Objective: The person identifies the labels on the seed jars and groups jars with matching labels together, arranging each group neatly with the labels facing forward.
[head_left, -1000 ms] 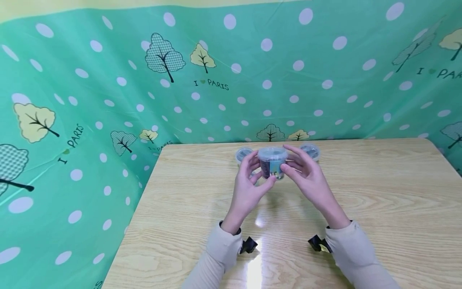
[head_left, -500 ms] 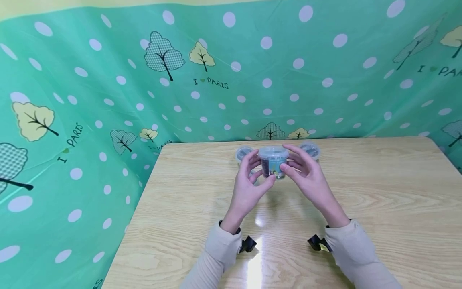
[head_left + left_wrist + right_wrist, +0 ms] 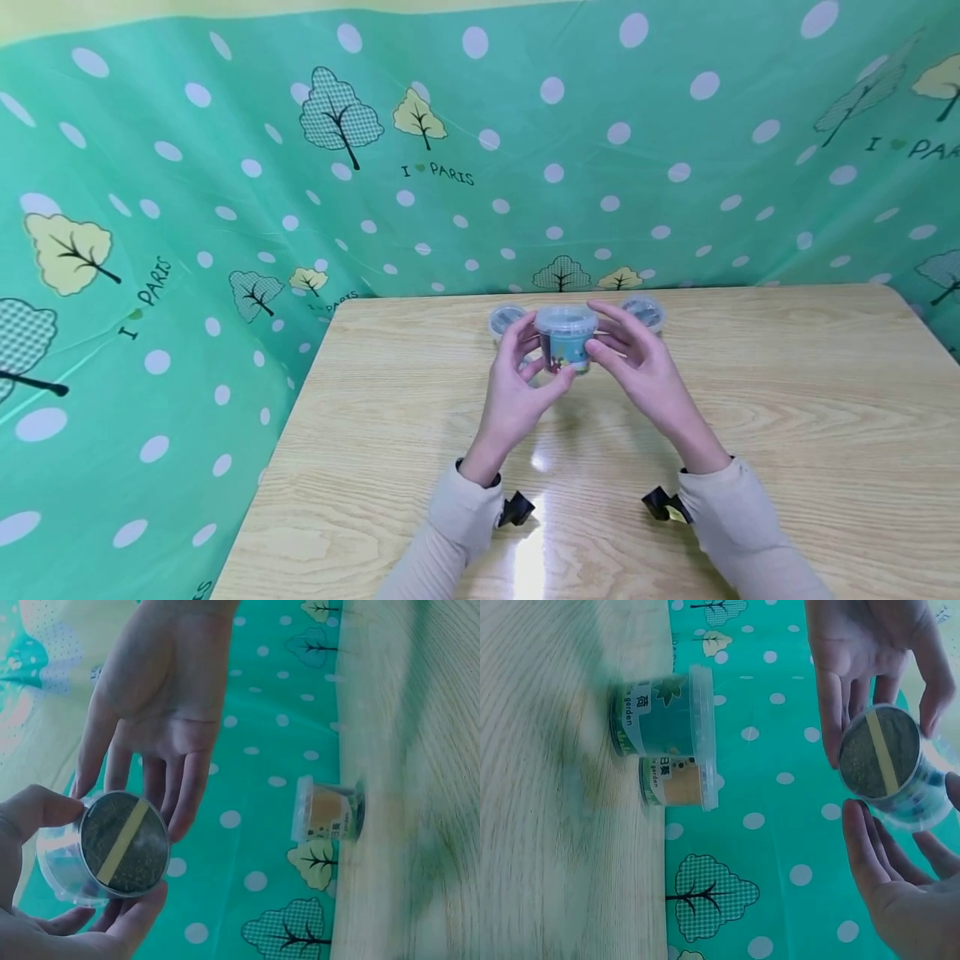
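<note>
A clear lidded plastic tub (image 3: 567,342) with a blue picture label is held upright above the table, between both hands. My left hand (image 3: 517,392) grips its left side, thumb low on the front. Holding the right side is my right hand (image 3: 637,367), its thumb on the label and its index finger near the lid rim. In the left wrist view the tub's underside (image 3: 124,844) shows dark, grainy contents and a pale yellow strip. Behind the hands stand an orange-labelled tub (image 3: 679,784) and a green-labelled tub (image 3: 656,716), both lidded.
The wood-grain table (image 3: 360,467) reaches back to a green dotted cloth (image 3: 465,167) hanging behind and at the left. Two lidded tubs stand near the back edge, one left (image 3: 506,317) and one right (image 3: 647,312). Another is partly hidden behind my left hand.
The held tub has turned a little about its upright axis: the label's dark panel has slid left and more of the blue picture faces me. Both hands stay nearly in place.
</note>
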`<act>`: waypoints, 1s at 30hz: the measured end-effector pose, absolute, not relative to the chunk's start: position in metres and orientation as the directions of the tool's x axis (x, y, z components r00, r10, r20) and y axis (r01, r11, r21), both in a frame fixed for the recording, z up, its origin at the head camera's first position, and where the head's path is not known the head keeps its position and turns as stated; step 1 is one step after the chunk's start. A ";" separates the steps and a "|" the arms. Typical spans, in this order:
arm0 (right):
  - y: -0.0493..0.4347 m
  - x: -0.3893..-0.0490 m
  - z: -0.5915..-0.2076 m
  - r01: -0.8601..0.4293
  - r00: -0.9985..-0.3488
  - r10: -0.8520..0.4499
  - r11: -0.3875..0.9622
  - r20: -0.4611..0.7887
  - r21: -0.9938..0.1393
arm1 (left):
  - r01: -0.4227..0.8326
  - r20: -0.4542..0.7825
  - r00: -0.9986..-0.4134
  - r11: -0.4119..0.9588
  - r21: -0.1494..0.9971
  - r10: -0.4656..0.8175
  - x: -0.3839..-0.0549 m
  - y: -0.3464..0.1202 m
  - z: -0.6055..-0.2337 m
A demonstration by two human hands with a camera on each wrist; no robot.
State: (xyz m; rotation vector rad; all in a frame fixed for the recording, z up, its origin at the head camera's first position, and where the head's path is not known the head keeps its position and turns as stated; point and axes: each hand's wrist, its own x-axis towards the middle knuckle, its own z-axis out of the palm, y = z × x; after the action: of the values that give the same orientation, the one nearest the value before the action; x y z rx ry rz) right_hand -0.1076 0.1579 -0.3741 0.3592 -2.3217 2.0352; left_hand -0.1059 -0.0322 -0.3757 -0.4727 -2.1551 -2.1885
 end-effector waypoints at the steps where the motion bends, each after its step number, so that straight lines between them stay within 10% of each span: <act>1: 0.158 -0.108 -0.374 -0.193 -0.971 -0.165 0.113 0.173 -0.975 | 0.238 0.243 -0.951 -0.047 0.970 0.192 -0.106 -0.033 -0.376; 30: 0.150 -0.110 -0.378 -0.245 -0.959 -0.157 0.056 0.234 -0.968 | 0.259 0.248 -0.960 0.071 0.963 0.132 -0.104 -0.028 -0.378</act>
State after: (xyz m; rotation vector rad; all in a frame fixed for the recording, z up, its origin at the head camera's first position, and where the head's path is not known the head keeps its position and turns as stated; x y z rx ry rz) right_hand -0.1103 0.1497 -0.3778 0.4266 -2.2339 2.0713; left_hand -0.1038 -0.0284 -0.3782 -0.4086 -2.2276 -2.0382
